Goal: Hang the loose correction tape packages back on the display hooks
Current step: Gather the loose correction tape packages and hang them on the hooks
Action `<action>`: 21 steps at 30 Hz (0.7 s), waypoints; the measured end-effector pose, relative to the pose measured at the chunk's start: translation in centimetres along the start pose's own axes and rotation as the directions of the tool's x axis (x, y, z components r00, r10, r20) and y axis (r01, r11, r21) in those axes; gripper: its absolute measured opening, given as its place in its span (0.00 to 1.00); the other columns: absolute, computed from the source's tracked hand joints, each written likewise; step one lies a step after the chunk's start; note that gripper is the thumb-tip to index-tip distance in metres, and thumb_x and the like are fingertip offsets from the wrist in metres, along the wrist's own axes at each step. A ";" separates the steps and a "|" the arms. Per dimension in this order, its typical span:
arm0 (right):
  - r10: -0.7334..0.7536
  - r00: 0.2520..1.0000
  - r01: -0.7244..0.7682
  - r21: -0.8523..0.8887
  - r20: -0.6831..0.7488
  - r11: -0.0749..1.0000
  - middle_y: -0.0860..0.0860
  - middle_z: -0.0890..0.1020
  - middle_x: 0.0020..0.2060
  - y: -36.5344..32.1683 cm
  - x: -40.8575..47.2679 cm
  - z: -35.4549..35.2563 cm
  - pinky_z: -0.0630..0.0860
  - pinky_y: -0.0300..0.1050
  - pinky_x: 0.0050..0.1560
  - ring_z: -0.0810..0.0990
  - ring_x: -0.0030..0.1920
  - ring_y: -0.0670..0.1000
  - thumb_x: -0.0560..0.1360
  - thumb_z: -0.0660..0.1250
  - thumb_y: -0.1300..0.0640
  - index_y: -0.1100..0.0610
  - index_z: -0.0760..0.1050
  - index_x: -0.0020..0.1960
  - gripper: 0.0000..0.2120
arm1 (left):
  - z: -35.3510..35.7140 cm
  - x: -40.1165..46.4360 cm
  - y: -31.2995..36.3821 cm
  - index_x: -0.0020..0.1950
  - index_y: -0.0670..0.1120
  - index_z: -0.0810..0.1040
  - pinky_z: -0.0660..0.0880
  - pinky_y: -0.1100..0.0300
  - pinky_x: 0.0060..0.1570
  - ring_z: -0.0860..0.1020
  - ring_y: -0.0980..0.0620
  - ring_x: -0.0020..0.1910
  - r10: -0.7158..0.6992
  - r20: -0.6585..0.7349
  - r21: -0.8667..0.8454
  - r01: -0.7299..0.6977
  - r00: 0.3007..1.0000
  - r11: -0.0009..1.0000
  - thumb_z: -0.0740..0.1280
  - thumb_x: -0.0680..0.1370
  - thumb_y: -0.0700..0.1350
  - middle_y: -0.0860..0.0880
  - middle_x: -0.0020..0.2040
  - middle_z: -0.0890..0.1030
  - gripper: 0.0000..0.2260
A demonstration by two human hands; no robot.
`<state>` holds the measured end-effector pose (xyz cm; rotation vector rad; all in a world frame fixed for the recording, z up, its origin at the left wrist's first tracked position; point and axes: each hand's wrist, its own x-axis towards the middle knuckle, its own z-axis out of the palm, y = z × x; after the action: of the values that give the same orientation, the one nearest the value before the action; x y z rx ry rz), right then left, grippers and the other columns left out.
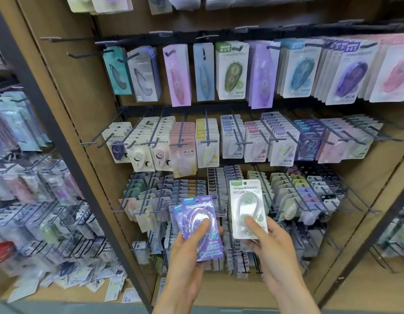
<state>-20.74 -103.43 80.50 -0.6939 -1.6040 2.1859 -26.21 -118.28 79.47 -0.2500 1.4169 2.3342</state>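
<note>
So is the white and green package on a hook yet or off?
Off. The right hand holds the white and green package in front of the hooks; no hook passes through its hole.

Two bare, sleeveless forearms (284,279)

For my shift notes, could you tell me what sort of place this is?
Most likely a stationery shop aisle: rows of display hooks packed with carded correction tape packages, with a person's hands holding two more.

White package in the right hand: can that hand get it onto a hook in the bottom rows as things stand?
Probably yes. The right hand holds the white package upright, hang hole on top, in front of the bottom-row hooks. Nothing lies between them. The left hand, with purple packages, stays off to the side.
</note>
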 end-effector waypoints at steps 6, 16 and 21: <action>-0.025 0.997 0.036 0.166 -0.068 0.986 0.50 0.88 0.52 -1.8 -0.1 -3.2 0.78 0.50 0.50 0.84 0.50 0.53 0.77 0.71 0.55 0.51 0.82 0.60 0.12 | 1.9 -0.5 -0.9 0.64 0.46 0.82 0.81 0.48 0.49 0.86 0.40 0.54 -0.001 -0.026 0.047 0.002 1.000 0.999 0.80 0.65 0.49 0.43 0.54 0.88 0.28; -0.065 0.918 0.242 0.423 -0.391 0.873 0.50 0.85 0.56 -6.6 3.5 -18.3 0.79 0.48 0.53 0.83 0.55 0.51 0.81 0.68 0.58 0.52 0.79 0.62 0.11 | 12.0 -1.5 -6.2 0.60 0.44 0.84 0.81 0.50 0.46 0.88 0.44 0.42 -0.099 0.187 0.150 0.071 0.977 0.986 0.81 0.62 0.45 0.43 0.50 0.89 0.26; -0.052 0.941 0.194 0.404 -0.335 0.894 0.54 0.86 0.58 -8.7 8.4 -22.3 0.81 0.51 0.52 0.86 0.56 0.57 0.82 0.67 0.57 0.51 0.76 0.66 0.13 | 18.3 -1.9 -7.9 0.58 0.46 0.84 0.83 0.48 0.46 0.87 0.42 0.47 -0.098 0.216 0.186 0.058 0.971 0.981 0.80 0.68 0.44 0.44 0.50 0.89 0.19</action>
<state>-15.05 -78.72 81.78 -0.7324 -0.9302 2.0997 -20.19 -99.38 82.41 0.0092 1.4627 2.0814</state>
